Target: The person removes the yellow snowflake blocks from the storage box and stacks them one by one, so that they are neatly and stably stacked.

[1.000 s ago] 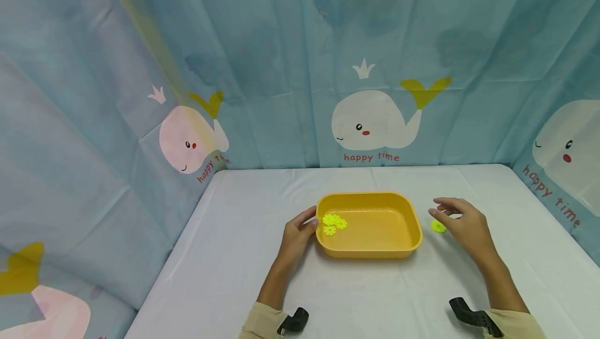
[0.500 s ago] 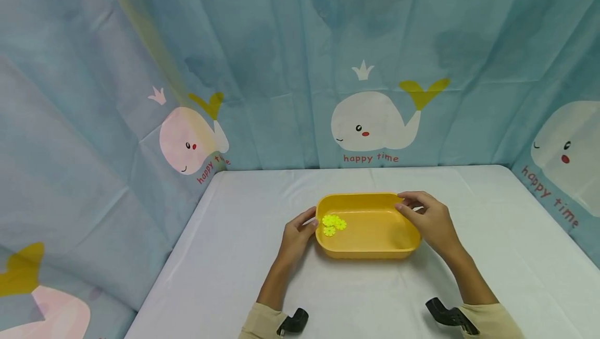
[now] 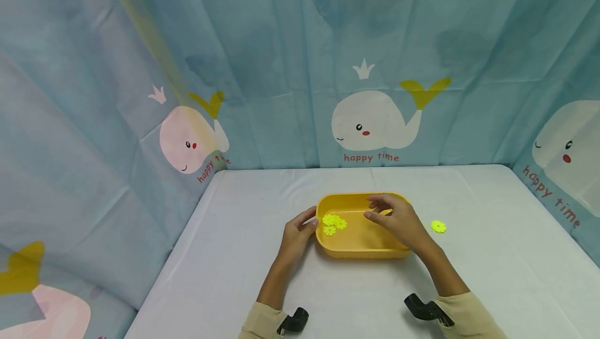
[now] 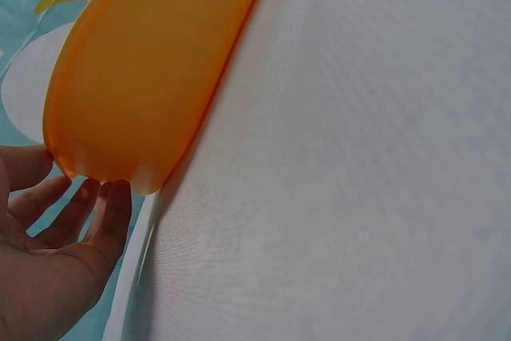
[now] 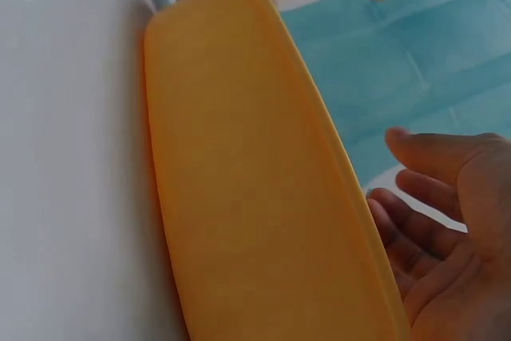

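A shallow yellow plastic tray (image 3: 365, 253) stands on the white table. My left hand (image 3: 296, 229) holds its left end, thumb at the rim and fingertips against the outer wall, as the left wrist view shows. Several neon-yellow flower-shaped discs (image 3: 330, 230) lie inside at that end, some overlapping. Over the tray's right half is my right hand (image 3: 397, 220), thumb and fingertips apart. No object shows between them in the head view or the right wrist view. One more flower-shaped disc, a loose one (image 3: 438, 226), lies on the table right of the tray.
White cloth (image 3: 225, 261) covers the table. Behind and beside it hangs a blue curtain (image 3: 281, 68) printed with whales. Black wrist mounts (image 3: 294, 321) sit at both beige sleeves.
My right hand has moved left, from over the loose disc to above the tray, and that disc is uncovered on the table. The left hand and the tray have stayed put.
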Demonstrator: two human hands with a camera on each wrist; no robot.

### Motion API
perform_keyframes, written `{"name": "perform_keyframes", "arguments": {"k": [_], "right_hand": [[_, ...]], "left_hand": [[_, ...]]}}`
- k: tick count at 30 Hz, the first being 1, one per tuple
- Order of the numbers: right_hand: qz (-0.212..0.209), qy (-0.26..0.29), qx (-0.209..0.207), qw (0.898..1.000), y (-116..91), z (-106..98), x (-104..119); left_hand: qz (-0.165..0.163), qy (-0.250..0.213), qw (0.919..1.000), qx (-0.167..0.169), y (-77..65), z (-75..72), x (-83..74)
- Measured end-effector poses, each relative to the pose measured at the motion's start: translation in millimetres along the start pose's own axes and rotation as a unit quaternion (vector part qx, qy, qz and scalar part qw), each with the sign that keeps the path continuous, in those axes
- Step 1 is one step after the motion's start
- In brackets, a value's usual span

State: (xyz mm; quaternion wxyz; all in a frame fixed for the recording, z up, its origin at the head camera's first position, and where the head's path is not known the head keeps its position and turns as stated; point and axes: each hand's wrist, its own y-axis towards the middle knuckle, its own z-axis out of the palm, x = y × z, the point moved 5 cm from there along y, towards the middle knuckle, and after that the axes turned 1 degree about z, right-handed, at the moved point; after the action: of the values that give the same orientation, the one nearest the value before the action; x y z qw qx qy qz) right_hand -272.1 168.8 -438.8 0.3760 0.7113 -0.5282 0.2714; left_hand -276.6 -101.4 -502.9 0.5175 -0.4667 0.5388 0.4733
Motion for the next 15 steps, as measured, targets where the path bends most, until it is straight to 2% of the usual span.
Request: {"name": "perform_keyframes", "arguments": {"k": [10, 15], "right_hand": [[0.016, 0.012, 0.074, 0.997, 12, 33, 7], [0.013, 0.013, 0.097, 0.995, 19, 49, 8]], "left_hand": [[0.008, 0.009, 0.9999, 0.004, 0.5, -0.6, 1.3], [0.01, 0.006, 0.9999, 0.008, 0.6, -1.0, 0.6]]}}
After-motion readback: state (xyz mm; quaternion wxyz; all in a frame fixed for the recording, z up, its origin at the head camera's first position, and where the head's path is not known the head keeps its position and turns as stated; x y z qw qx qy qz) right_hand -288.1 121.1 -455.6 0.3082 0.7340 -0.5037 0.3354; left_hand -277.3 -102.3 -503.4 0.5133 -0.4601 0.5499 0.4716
